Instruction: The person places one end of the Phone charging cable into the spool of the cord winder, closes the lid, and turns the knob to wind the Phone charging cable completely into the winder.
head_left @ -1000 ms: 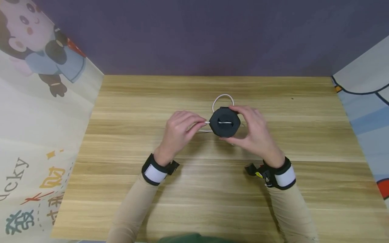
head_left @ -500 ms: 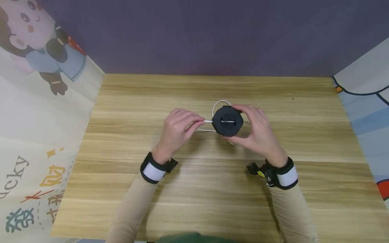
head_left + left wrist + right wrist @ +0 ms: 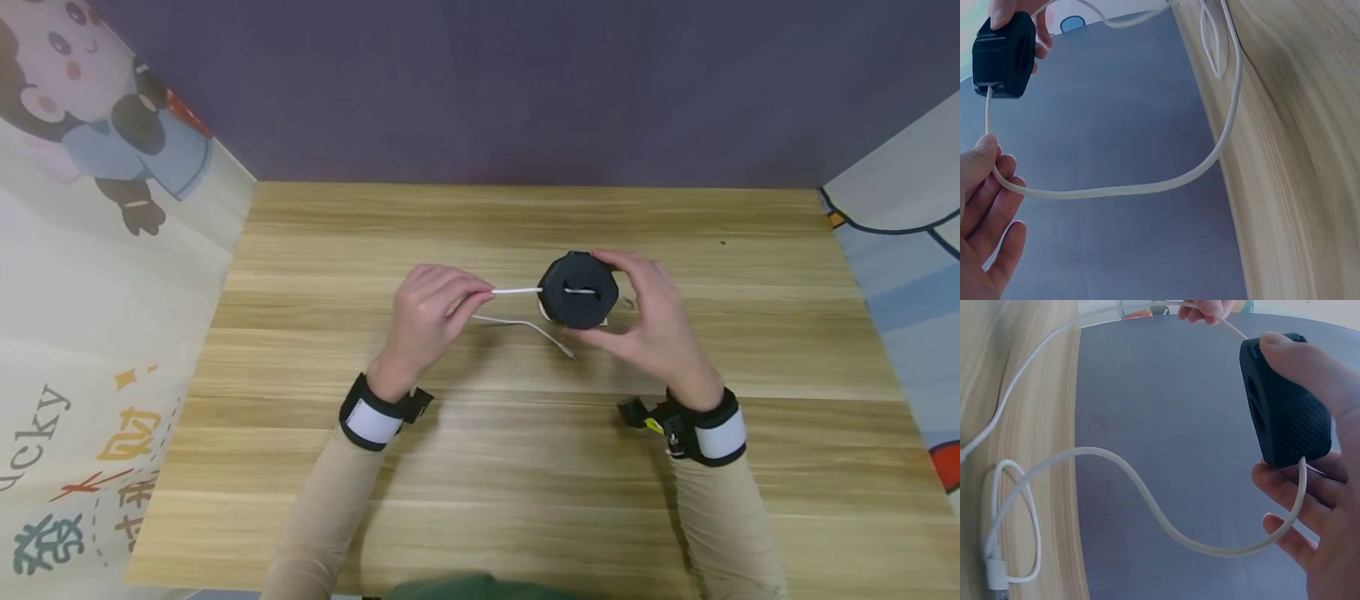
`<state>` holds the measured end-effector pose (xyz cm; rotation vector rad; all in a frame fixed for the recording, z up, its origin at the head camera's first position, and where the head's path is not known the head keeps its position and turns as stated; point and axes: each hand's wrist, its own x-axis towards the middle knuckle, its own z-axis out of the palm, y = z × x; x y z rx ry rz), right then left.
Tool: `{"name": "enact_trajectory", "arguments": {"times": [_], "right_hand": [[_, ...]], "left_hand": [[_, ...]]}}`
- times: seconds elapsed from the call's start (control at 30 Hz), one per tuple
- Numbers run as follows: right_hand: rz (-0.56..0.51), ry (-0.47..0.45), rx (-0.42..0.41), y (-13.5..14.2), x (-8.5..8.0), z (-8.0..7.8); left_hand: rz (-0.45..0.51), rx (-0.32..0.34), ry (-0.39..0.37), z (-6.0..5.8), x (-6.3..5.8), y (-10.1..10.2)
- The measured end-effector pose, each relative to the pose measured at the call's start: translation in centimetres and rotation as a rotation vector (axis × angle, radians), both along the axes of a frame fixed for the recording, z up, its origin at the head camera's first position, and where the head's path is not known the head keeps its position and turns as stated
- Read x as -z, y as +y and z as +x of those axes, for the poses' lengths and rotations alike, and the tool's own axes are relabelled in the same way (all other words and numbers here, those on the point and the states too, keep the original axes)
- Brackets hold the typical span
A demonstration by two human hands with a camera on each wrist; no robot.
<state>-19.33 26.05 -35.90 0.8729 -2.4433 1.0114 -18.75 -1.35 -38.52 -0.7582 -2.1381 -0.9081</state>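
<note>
A black, many-sided cable winder [image 3: 578,308] with a slot in its face is held up over the table by my right hand [image 3: 654,325], thumb on one edge and fingers on the opposite one. White cable [image 3: 517,291] comes straight out of its left side. My left hand [image 3: 435,312] pinches that cable between thumb and fingertips, a short way from the winder. Below the left fingers [image 3: 988,140] the cable hangs in a wide curve in the left wrist view. More cable leaves the winder's other side [image 3: 1288,406] in the right wrist view and sags past my right fingers.
On the wood-grain table [image 3: 525,500] lies a cable end with a slim plug [image 3: 570,353]. A connector [image 3: 997,575] beside a small cable loop shows in the right wrist view. A dark panel [image 3: 525,92] rises behind the table; printed sheets [image 3: 75,317] flank it.
My right hand has moved right and slightly away with the winder, while my left hand has moved a little left. The stretch of cable between them has lengthened, and the loop behind the winder has gone from view.
</note>
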Motion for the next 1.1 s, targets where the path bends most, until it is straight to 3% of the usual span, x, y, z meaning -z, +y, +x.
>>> {"name": "enact_trajectory", "arguments": {"times": [0.73,1.1], "right_hand": [[-0.004,-0.013,0.1,1.1,-1.0,0.2],[-0.01,-0.003,0.102,1.0,-1.8,0.5]], "left_hand": [[0.028,-0.053,-0.001,-0.4,-0.3,-1.5],[0.034,-0.071,-0.006,-0.6,-0.2,-1.8]]}}
